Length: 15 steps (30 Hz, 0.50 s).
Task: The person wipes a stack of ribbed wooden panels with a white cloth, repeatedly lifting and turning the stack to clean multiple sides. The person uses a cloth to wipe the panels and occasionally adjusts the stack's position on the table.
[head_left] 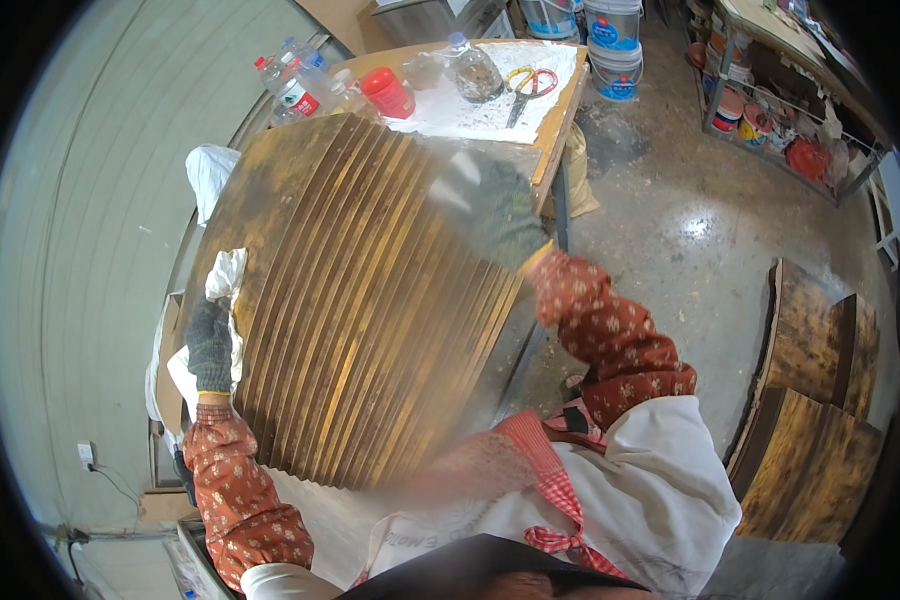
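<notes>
A stack of brown and gold stained wooden boards lies fanned out on the workbench, their edges stepping down toward me. My left hand, in a dark knitted glove, is closed around a white cloth at the stack's left edge. Part of that cloth hangs below the fingers, against the boards. Over the far right of the stack is my right hand, gloved alike and smeared by motion. Something white shows at its fingertips, too blurred to name.
Plastic bottles, a red-lidded jar and scissors stand or lie at the bench's far end. White buckets are stacked beyond. Stained boards rest on the floor at right, below a shelf rack.
</notes>
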{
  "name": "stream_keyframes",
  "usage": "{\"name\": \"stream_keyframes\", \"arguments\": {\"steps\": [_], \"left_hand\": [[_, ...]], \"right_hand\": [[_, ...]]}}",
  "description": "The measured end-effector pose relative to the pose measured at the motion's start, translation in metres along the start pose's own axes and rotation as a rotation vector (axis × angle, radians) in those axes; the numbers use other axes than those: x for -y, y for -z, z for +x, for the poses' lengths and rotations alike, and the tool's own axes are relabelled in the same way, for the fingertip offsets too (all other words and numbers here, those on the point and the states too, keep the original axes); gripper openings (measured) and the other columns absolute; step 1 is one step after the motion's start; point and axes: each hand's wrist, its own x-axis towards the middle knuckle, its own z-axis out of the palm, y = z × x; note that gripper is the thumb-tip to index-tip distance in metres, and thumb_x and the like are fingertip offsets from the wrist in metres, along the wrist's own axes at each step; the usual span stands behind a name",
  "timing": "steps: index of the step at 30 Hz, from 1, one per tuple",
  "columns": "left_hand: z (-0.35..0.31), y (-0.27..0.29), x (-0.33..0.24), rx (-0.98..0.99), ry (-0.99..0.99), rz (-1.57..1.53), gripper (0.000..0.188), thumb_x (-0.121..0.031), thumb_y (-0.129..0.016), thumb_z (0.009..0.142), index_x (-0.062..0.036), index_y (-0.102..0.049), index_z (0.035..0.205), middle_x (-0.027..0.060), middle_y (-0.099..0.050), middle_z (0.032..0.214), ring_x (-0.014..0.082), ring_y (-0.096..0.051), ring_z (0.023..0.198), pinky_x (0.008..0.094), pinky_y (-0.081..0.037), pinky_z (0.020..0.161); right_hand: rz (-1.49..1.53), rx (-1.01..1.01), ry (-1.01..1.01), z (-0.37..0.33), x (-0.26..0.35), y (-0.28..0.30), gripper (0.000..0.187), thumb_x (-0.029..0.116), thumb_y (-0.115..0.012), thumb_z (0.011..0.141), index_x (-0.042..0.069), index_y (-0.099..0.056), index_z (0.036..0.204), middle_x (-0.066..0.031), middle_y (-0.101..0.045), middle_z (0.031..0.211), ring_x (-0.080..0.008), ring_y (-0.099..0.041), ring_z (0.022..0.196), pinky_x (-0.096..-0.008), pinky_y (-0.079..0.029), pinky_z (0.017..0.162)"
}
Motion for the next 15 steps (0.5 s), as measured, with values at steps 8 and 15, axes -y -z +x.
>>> {"name": "stream_keyframes", "arguments": {"steps": [8,15], "left_hand": [[-0.008,0.009,-0.026,-0.101,-0.054,-0.128,0.031,-0.018,-0.053,0.096,-0.0015,-0.062,0.12,0.0207,-0.066,0.114,0.0382,-0.062,0.107,0.0421,-0.048,0.091],[-0.048,0.037,-0.063,-0.114,0.136,-0.26,0.034,-0.019,-0.052,0.096,-0.0021,-0.06,0.124,0.0209,-0.064,0.121,0.0358,-0.06,0.113,0.0397,-0.046,0.096]], "right_hand": [[0.08,0.194,-0.329,0.016,-0.049,0.001,0.057,0.043,-0.059,0.092,0.016,-0.052,0.141,-0.0294,-0.051,0.134,-0.0465,-0.05,0.117,-0.0519,-0.041,0.101],[0.11,0.067,0.088,0.025,-0.09,-0.018,0.057,0.038,-0.062,0.092,0.018,-0.049,0.144,-0.0254,-0.045,0.142,-0.0432,-0.047,0.124,-0.0516,-0.035,0.107]]}}
